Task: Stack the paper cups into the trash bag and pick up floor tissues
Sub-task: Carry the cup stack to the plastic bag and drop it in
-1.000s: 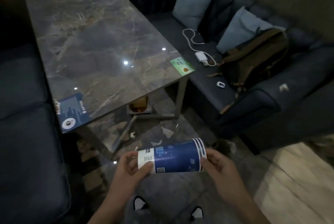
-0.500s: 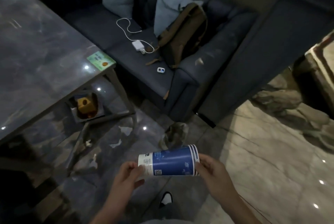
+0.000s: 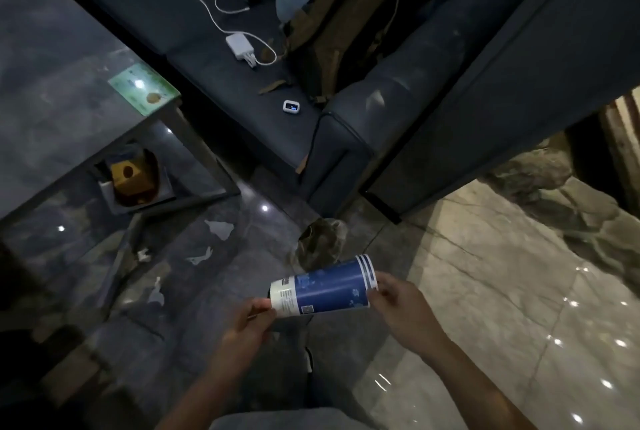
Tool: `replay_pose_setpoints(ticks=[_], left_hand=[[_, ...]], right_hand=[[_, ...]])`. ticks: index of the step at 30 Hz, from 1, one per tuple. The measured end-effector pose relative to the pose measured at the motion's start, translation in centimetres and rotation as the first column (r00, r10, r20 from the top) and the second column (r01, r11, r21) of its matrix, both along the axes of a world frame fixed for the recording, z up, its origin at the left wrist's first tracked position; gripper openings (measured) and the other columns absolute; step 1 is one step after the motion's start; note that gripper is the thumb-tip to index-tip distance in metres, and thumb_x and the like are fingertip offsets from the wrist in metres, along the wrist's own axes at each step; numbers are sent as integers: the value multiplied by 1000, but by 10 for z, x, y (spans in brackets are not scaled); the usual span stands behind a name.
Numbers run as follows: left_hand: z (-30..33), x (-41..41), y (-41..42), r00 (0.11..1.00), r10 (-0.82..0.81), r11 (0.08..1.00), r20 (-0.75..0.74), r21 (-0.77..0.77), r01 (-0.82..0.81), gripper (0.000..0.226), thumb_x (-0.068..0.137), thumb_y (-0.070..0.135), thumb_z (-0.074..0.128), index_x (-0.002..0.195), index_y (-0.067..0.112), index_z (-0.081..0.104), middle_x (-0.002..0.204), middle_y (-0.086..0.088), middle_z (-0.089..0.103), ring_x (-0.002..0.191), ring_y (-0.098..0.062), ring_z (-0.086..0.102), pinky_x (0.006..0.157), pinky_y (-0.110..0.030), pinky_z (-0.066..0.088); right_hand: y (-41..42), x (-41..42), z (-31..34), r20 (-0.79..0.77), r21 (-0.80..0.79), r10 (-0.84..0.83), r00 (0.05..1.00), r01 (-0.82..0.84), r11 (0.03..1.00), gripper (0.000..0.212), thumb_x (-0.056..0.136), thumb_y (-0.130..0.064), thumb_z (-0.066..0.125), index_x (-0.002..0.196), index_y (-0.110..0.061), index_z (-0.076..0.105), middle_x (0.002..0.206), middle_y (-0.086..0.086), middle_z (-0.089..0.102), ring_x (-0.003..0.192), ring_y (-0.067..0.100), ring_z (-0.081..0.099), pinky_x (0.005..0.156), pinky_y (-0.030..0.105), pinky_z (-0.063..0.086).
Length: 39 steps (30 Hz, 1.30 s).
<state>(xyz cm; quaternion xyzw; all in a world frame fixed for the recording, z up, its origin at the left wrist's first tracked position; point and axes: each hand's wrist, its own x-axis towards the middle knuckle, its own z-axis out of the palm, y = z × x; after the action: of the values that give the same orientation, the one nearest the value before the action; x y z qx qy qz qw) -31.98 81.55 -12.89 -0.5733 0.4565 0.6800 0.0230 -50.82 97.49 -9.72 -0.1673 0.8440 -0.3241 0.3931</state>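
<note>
A stack of blue and white paper cups (image 3: 323,286) lies sideways in front of me, held at both ends. My left hand (image 3: 247,325) pinches its white base and my right hand (image 3: 398,308) grips its rimmed mouth. Just beyond the cups, a crumpled translucent trash bag (image 3: 320,242) sits on the dark floor by the sofa corner. Several white tissue scraps lie on the floor to the left, among them one tissue (image 3: 220,228) near the table leg and another tissue (image 3: 201,256) closer to me.
A marble-topped table (image 3: 52,117) with a green card (image 3: 143,88) stands at left, a yellow box (image 3: 133,180) on its lower shelf. A dark sofa (image 3: 346,138) carries a backpack (image 3: 339,20), a white charger (image 3: 240,48) and a small device (image 3: 291,106). Pale glossy floor (image 3: 485,291) spreads right.
The view has swung right and down, off the tabletop toward the sofa corner and the floor. The cup stack stays held in both hands and now tilts mouth-end up, nearer the bag.
</note>
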Motion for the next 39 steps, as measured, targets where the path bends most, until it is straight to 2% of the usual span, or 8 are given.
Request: replay_pose_setpoints(ticks=[6, 10, 14, 20, 26, 32, 36, 39], left_hand=[[-43, -22, -36, 1000, -8, 1000, 7, 23, 8, 15, 89, 3, 60, 95, 16, 66, 106, -17, 66, 84, -20, 62, 63, -28, 49], [-55, -33, -40, 998, -51, 997, 24, 61, 50, 15, 91, 7, 58, 100, 17, 66, 104, -16, 68, 93, -27, 64, 70, -32, 51], [-64, -55, -35, 998, 60, 987, 17, 151, -62, 15, 92, -4, 51, 99, 6, 60, 97, -12, 62, 80, -15, 57, 67, -22, 46], [-116, -92, -18, 973, 202, 959, 113, 178, -220, 22, 89, 4, 60, 86, 25, 62, 91, -2, 63, 89, -21, 62, 77, -33, 52], [-206, -121, 2, 905, 371, 894, 209, 185, -409, 14, 92, 13, 58, 90, 25, 64, 95, -7, 66, 94, -28, 64, 91, -47, 53], [-323, -151, 7, 881, 422, 864, 215, 200, -462, 18, 92, 5, 55, 84, 20, 61, 82, -4, 60, 77, -20, 56, 69, -30, 47], [-385, -156, 9, 881, 437, 846, 183, 249, -471, 13, 93, 5, 55, 102, 11, 62, 84, -8, 60, 74, -19, 54, 58, -24, 45], [-421, -163, 7, 858, 473, 801, 202, 307, -514, 10, 94, 13, 55, 99, 20, 61, 92, -2, 63, 81, -13, 57, 74, -27, 48]], right_hand=[[-46, -33, -25, 53, 121, 122, 991, -128, 984, 27, 93, -22, 54, 118, -31, 61, 104, -10, 70, 92, -2, 63, 72, 12, 44], [-72, -55, -41, 81, 189, 205, 975, -217, 958, 27, 92, -20, 54, 117, -30, 58, 103, -10, 67, 90, -5, 60, 69, 11, 42], [-92, -83, -66, 107, 227, 251, 962, -270, 936, 26, 92, -17, 54, 116, -25, 58, 101, -7, 67, 89, 0, 61, 66, 11, 42], [-108, -130, -133, 182, 255, 316, 931, -355, 899, 27, 91, -13, 55, 118, -18, 59, 103, -2, 66, 92, 8, 63, 65, 13, 42], [-125, -167, -238, 125, 343, 514, 849, -523, 780, 22, 94, -18, 52, 114, -15, 61, 96, -4, 62, 88, 13, 60, 63, 8, 37], [-141, -186, -348, 106, 348, 610, 786, -604, 717, 18, 91, -14, 53, 106, -10, 64, 104, 7, 68, 96, 21, 65, 81, 34, 55], [-148, -191, -407, 93, 358, 656, 749, -640, 680, 21, 91, -11, 54, 110, -8, 64, 108, 10, 67, 93, 16, 60, 77, 25, 45], [-154, -194, -437, 34, 387, 642, 766, -602, 698, 21, 91, -10, 52, 107, -7, 64, 99, 8, 65, 91, 21, 61, 73, 22, 41]])
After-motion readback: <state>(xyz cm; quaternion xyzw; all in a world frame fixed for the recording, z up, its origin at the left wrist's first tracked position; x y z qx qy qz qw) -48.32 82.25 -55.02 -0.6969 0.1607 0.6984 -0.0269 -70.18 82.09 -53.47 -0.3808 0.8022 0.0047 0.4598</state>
